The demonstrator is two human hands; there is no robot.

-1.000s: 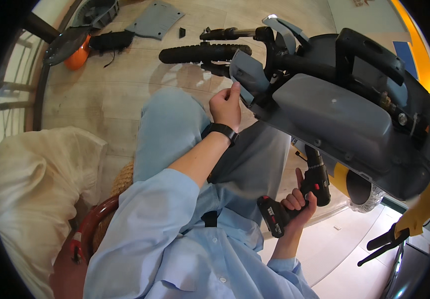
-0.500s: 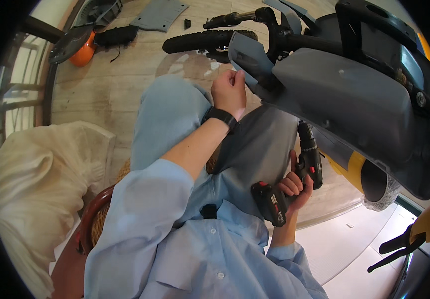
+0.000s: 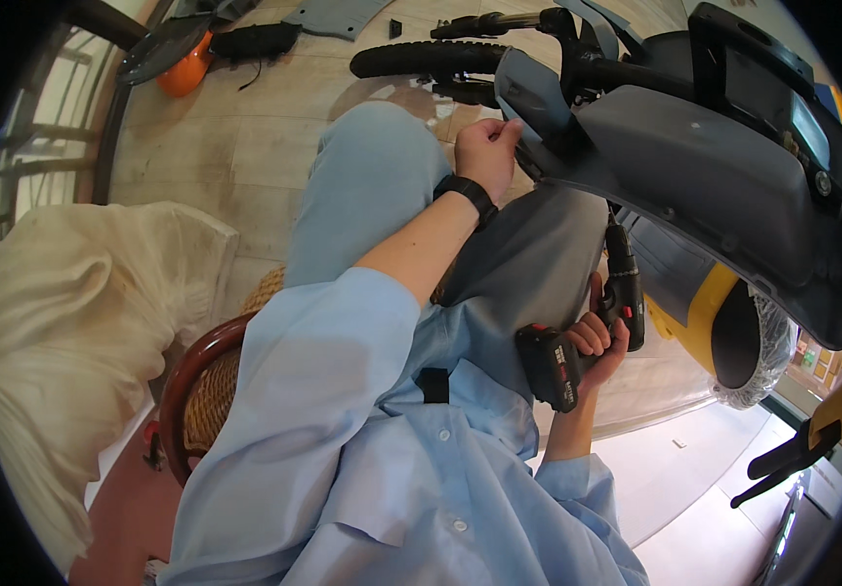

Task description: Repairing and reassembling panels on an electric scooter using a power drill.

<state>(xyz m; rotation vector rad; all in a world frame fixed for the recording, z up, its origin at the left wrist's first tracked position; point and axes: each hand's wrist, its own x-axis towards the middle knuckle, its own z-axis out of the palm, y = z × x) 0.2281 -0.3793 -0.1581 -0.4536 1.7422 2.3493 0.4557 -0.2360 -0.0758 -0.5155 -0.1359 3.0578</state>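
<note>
My left hand [image 3: 484, 154] is closed, fingertips pinching at the edge of a small grey-blue panel [image 3: 528, 93] on a large dark grey vehicle housing [image 3: 689, 146]. My right hand [image 3: 596, 347] is wrapped round the handle of a black cordless drill [image 3: 623, 298], which points away from me, up toward the housing's underside. The drill's battery [image 3: 548, 366] shows below my fingers; where the bit ends is hard to make out. Beyond the panel are a black fork [image 3: 479, 26] and a knobbly tyre [image 3: 391, 61].
An orange object [image 3: 182, 73], a black pouch [image 3: 250, 41] and a grey plate [image 3: 333, 18] lie on the floor. A cream cloth [image 3: 79, 313] covers something at left, beside my wicker chair [image 3: 201, 400]. Yellow bodywork [image 3: 689, 313] and a black lever [image 3: 767, 483] are at right.
The whole view has shifted, so the housing, my hands and the drill appear higher. My left hand stays at the panel; my right still holds the drill, pointed at the underside.
</note>
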